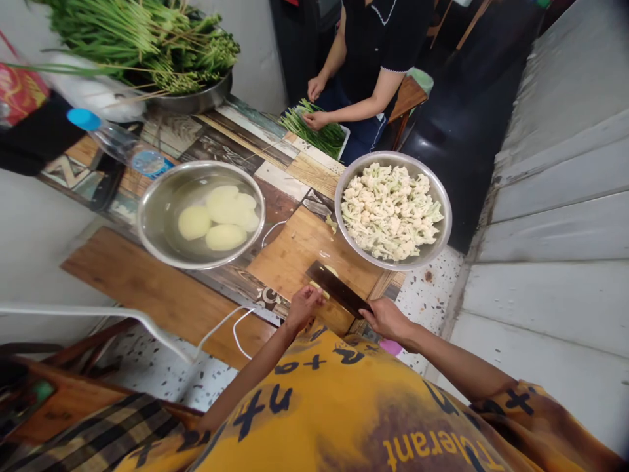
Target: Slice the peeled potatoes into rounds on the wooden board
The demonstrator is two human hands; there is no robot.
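Observation:
My right hand (386,318) is wrapped round the handle of a cleaver (339,290), whose dark wide blade lies over the wooden cutting board (295,246). On the blade's left side my left hand (305,305) pinches a small pale yellow piece of potato (320,290) at the board's near edge. Another pale slice (332,270) shows just beyond the blade, partly hidden by it. Left of the board, a steel bowl (147,229) of water holds several peeled potatoes (226,237). To the right stands a steel bowl (445,226) full of cauliflower florets (390,210).
Across the table a person (376,72) handles long green stalks (314,128) in a white tray. A pan (196,98) heaped with greens stands at the back left, near a bottle with a blue cap (105,134). A white cable (240,334) hangs by a wooden bench (147,282).

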